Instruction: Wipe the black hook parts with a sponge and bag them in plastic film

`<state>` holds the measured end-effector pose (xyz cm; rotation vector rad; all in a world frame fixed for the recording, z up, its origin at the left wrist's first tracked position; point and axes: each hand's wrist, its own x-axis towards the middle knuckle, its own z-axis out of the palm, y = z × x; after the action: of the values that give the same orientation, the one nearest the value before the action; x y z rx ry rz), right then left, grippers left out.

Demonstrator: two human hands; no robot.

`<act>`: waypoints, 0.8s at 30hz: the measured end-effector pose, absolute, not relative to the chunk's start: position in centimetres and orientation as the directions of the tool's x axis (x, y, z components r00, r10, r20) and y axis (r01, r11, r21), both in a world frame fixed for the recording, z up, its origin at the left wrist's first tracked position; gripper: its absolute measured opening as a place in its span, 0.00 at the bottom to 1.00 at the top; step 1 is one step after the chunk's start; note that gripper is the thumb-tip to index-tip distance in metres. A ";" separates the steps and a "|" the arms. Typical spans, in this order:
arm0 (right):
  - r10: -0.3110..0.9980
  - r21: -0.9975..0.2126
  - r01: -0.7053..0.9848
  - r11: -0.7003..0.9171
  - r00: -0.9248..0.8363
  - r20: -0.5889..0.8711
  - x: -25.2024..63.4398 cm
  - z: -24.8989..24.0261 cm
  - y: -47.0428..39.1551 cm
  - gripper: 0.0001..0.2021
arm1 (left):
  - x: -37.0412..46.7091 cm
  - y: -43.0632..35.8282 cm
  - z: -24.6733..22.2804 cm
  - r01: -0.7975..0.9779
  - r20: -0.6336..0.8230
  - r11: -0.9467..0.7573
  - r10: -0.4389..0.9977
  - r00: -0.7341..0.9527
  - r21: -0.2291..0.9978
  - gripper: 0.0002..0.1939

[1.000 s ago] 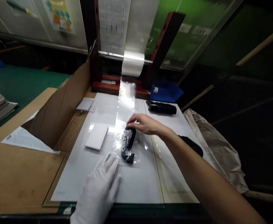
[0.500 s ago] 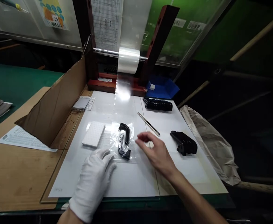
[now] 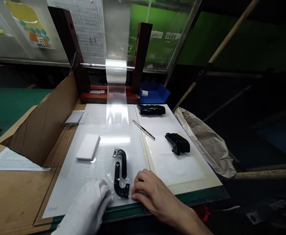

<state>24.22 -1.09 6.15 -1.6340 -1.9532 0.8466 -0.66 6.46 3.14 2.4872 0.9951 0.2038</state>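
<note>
Two black curved handle-shaped parts (image 3: 118,178) lie inside a clear plastic bag (image 3: 110,184) near the table's front edge. My left hand (image 3: 97,195), in a white glove, is closed at the bag's lower left edge. At the opposite edge, my bare right hand (image 3: 145,189) has its fingers curled together on the plastic. Both pinch points are partly hidden by the fingers. Behind the bag, a strip of clear film (image 3: 117,101) hangs from a roll (image 3: 116,71); glare hides whether strip and bag are joined.
A white foam block (image 3: 88,147) lies left of the bag. To the right are a pen (image 3: 143,129) and two glossy black parts (image 3: 152,110), (image 3: 179,143). A cardboard panel (image 3: 42,120) stands at left. At the back are a blue bin (image 3: 155,93) and the roll's stand (image 3: 140,54).
The bag with the black parts has come towards me, to the table's front edge. My right hand has gone from open beside the bag to closed at its edge. The camera view has shifted.
</note>
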 end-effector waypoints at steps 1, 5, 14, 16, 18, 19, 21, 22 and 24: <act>0.976 -0.717 0.691 0.094 -0.205 -0.070 24.9 6.5 -0.6 0.04 | -0.7 6.3 3.5 0.605 -0.033 -0.621 0.684 0.729 0.498 0.14; 0.999 -0.675 0.737 -0.042 0.049 -0.009 28.3 6.9 5.7 0.10 | 1.7 8.3 5.5 0.551 0.133 -0.671 0.685 0.716 0.496 0.18; 0.929 -0.455 0.849 -0.268 0.353 0.110 30.6 2.4 14.4 0.11 | 6.4 12.7 4.0 0.607 0.001 -0.699 0.656 0.755 0.377 0.32; 0.921 -0.458 0.842 -0.285 0.373 0.114 30.6 2.7 14.0 0.12 | 6.4 12.3 4.0 0.621 0.005 -0.688 0.672 0.741 0.374 0.33; 0.924 -0.473 0.839 -0.269 0.364 0.120 30.8 3.8 13.7 0.12 | 6.3 12.1 4.6 0.619 0.019 -0.686 0.676 0.737 0.381 0.33; 0.934 -0.481 0.843 -0.241 0.336 0.121 31.0 4.6 13.6 0.12 | 6.2 12.3 5.1 0.619 0.035 -0.683 0.682 0.730 0.388 0.32; 0.966 -0.492 0.859 -0.145 0.231 0.119 31.2 6.3 13.6 0.10 | 6.0 13.2 6.4 0.630 0.096 -0.663 0.716 0.691 0.404 0.30; 0.980 -0.489 0.868 -0.086 0.163 0.117 31.1 7.1 13.8 0.09 | 5.8 14.2 7.1 0.640 0.137 -0.648 0.739 0.660 0.412 0.29; 0.993 -0.465 0.885 0.018 0.039 0.112 30.7 8.3 14.5 0.08 | 5.5 16.8 8.1 0.657 0.220 -0.624 0.774 0.593 0.423 0.31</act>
<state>30.68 14.45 8.33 -1.9146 -1.8931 0.3539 5.51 16.78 8.13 2.5269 1.1684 0.5593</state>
